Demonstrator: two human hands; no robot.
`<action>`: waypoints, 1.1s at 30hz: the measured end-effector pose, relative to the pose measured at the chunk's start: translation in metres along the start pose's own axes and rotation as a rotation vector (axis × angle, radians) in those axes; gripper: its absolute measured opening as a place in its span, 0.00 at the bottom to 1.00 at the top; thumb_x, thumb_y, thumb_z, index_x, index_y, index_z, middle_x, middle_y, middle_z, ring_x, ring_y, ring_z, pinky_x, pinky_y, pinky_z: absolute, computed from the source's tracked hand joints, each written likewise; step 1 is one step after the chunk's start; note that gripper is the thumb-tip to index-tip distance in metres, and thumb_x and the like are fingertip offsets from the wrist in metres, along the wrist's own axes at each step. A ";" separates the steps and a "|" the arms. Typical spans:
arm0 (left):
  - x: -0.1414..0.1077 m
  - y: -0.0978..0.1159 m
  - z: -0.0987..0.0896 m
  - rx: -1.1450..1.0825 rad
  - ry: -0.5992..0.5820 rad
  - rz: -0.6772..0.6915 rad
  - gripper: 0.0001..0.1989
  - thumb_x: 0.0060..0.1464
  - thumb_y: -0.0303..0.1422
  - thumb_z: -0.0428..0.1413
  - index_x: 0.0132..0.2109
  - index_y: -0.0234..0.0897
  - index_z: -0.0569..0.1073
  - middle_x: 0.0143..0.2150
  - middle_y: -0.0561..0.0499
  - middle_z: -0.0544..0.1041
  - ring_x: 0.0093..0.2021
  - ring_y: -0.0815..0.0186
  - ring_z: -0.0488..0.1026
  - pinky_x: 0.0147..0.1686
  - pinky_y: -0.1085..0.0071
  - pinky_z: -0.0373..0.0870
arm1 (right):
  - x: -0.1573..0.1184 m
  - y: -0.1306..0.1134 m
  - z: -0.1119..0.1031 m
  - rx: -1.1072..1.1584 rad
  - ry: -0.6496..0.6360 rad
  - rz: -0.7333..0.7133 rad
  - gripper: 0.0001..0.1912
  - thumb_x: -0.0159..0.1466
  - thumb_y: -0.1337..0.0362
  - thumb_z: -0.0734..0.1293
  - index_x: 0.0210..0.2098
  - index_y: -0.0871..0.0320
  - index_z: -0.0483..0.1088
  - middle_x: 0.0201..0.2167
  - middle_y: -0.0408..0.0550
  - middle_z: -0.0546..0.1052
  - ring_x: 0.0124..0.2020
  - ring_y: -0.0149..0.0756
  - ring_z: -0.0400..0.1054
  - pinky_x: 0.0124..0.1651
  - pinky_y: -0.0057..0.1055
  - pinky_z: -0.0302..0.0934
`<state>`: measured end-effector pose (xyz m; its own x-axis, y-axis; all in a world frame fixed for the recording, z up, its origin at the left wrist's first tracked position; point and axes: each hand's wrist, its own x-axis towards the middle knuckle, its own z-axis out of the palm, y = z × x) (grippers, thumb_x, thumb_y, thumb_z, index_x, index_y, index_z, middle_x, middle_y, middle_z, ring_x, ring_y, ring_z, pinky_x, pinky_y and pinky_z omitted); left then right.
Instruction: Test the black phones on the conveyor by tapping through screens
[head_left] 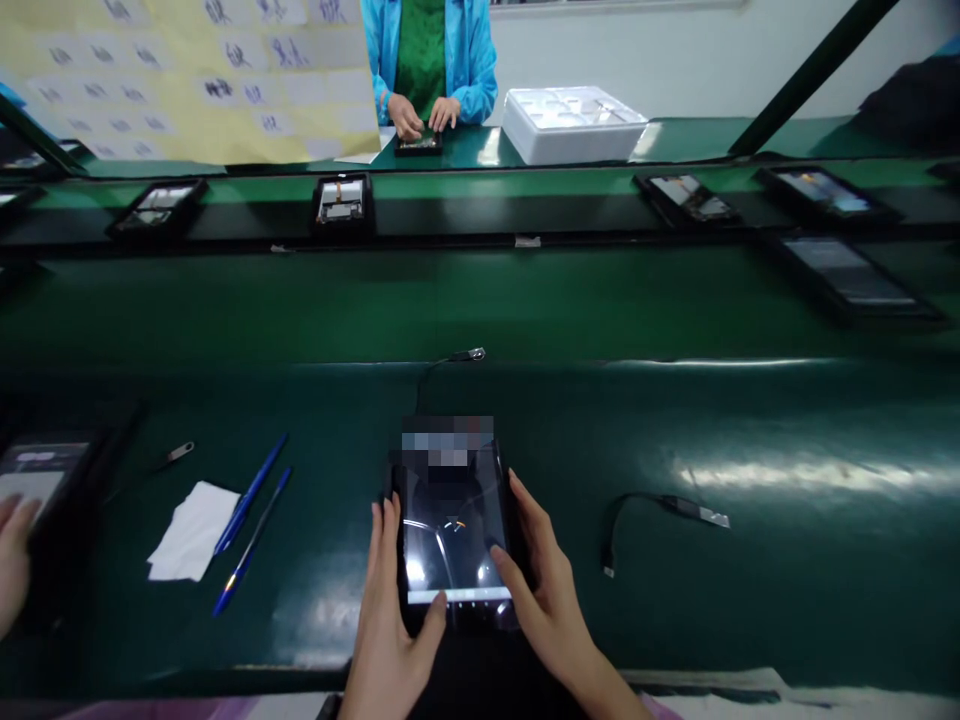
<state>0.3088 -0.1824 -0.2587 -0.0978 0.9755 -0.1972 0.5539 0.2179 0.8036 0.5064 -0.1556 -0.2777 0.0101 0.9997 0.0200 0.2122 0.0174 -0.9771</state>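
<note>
Between my two hands is a black tablet (454, 530) with its screen lit and facing up, tilted towards me over the near part of the green bench. My left hand (401, 620) grips its left side, the thumb lying on the lower edge of the screen. On the right side, my right hand (551, 600) wraps the edge, with its thumb over the lower right of the glass. Just beyond the tablet's top lies a thin cable with a metal-ended plug (469, 355). The tablet's back is hidden.
White paper slips (193, 530) and two blue pens (251, 540) lie left. A short adapter cable (667, 503) rests right. Another person's hand (13, 560) touches a device at far left. Opened devices (341, 203) line the belt; a co-worker (424, 80) works behind it beside a white foam box (574, 125).
</note>
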 end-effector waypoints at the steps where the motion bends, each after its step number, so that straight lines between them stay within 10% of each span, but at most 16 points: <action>1: 0.000 0.001 0.000 -0.003 0.009 0.001 0.41 0.68 0.41 0.55 0.79 0.56 0.41 0.81 0.52 0.42 0.80 0.50 0.36 0.73 0.42 0.54 | 0.000 -0.001 -0.001 -0.017 -0.006 -0.007 0.32 0.76 0.59 0.62 0.76 0.42 0.48 0.77 0.52 0.56 0.78 0.51 0.49 0.76 0.60 0.51; 13: 0.000 0.006 -0.002 -0.038 -0.014 -0.059 0.37 0.69 0.49 0.52 0.76 0.69 0.42 0.81 0.60 0.41 0.81 0.53 0.36 0.74 0.37 0.50 | 0.000 -0.016 -0.013 -0.264 -0.299 -0.099 0.45 0.72 0.56 0.68 0.78 0.38 0.38 0.81 0.45 0.27 0.79 0.65 0.30 0.73 0.70 0.48; 33: 0.004 0.006 -0.003 0.065 0.017 0.083 0.42 0.69 0.44 0.53 0.77 0.65 0.34 0.81 0.54 0.45 0.80 0.51 0.38 0.74 0.35 0.46 | 0.002 -0.019 -0.002 -0.322 -0.279 -0.086 0.51 0.69 0.55 0.70 0.78 0.40 0.33 0.80 0.50 0.26 0.79 0.69 0.28 0.71 0.74 0.47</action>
<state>0.3097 -0.1769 -0.2527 -0.0627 0.9907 -0.1211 0.6131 0.1340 0.7786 0.5045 -0.1536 -0.2588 -0.2758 0.9612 -0.0027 0.4950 0.1396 -0.8576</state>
